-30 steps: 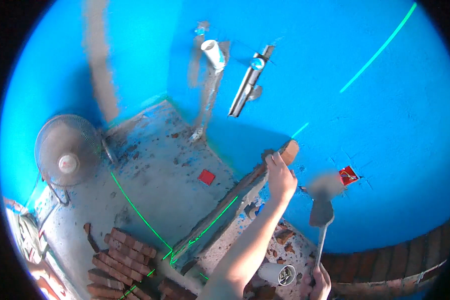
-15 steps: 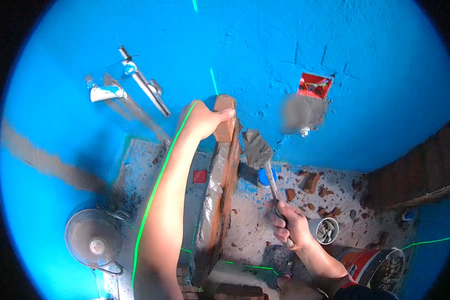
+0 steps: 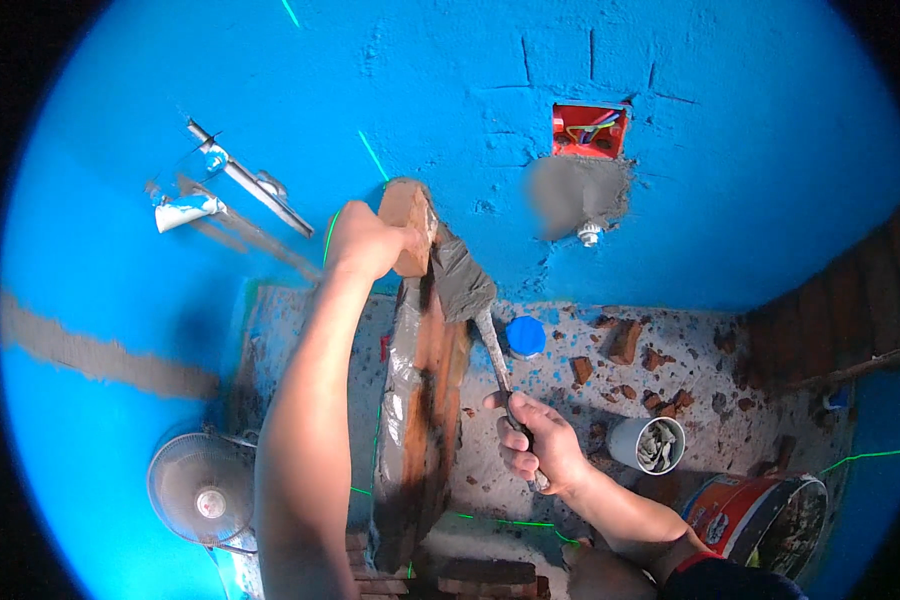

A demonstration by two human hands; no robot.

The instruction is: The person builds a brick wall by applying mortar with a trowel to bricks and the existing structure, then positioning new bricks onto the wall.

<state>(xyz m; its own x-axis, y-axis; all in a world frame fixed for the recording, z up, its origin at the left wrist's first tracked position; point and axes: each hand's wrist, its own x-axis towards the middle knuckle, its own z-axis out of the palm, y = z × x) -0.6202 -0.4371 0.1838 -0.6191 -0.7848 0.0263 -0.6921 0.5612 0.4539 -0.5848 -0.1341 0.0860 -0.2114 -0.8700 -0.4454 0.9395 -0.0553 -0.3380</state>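
Note:
My left hand grips a reddish-brown brick at the far end of a narrow brick wall, where it meets the blue wall. The thumb lies over the brick's near face. In my right hand is a trowel, held by its handle with fingers wrapped round. Grey mortar covers its blade, which is beside the brick's right side and seems to touch it. More grey mortar smears the brick wall's left side.
A red electrical box with wires sits in the blue wall above a grey mortar patch. Pipes stick out at left. A fan, blue-lidded tub, white bucket, larger red bucket and brick rubble stand around.
The trowel has moved left, from apart from the wall to right beside the brick. My left hand still grips the brick. The whole view has shifted somewhat.

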